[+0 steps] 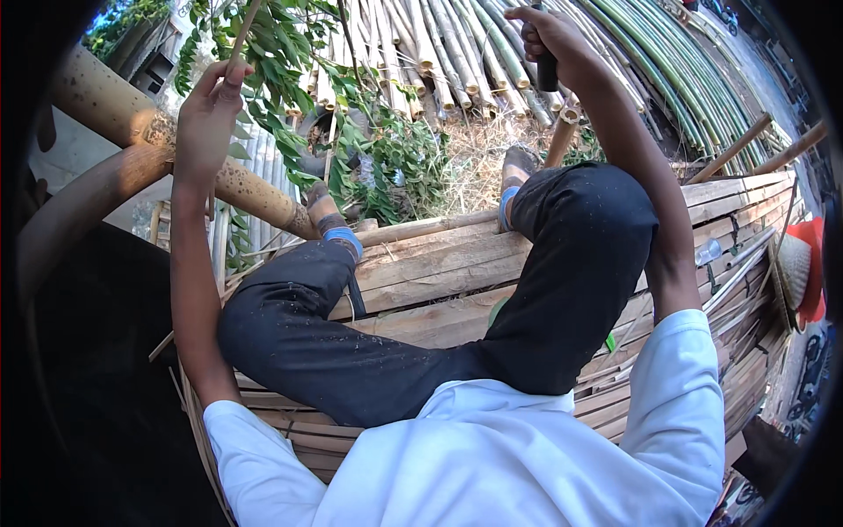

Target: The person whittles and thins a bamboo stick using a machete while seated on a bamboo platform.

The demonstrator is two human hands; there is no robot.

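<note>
Stick (pixel 244 35) is in our left hand (pixel 216 95), raised ahead of us on the left side; thumb and fingers pinch it, and its upper end leaves the view. Our right hand (pixel 564 44) is also raised, well apart, and grasps a black handle (pixel 547 72); what tool this handle belongs to, we cannot tell. To work well, we should hold the stick firmly, without bending it, and keep the left fingers away from any edge the handle may carry. Our bent legs (pixel 584 228) are below, so a low swing would be risky. We sit over long slats (pixel 430 277), which could slide, so balance matters. Ahead are green leaves (pixel 263 97) and many bamboo poles (pixel 448 53).
</note>
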